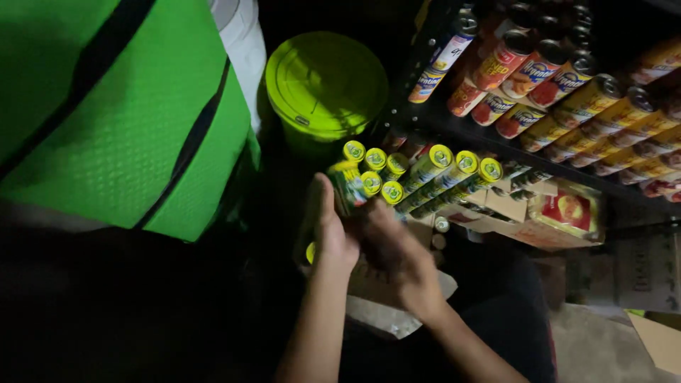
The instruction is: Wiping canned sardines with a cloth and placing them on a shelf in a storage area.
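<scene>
The left hand curls its fingers around a yellow-capped bottle, at twelve o'clock from the wrist. The right hand is blurred; whether it grips, I cannot tell. More yellow-capped bottles lie at two o'clock, below a shelf of cans.

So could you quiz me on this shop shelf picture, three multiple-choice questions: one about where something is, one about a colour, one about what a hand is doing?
1. Where is the round bucket lid?
A. Left of the upper shelf of cans
B. On the cardboard box
C. Under the person's arms

2. What colour are the tops of the small cans by the hands?
A. Red
B. Yellow
C. Blue

3. What is the left hand doing?
A. Lying flat on the floor
B. Gripping a small can
C. Resting on the green bag

Answers: 1 A, the lid sits left of the shelf. 2 B, their tops are yellow. 3 B, its fingers close round a can; the right hand is blurred.
</scene>
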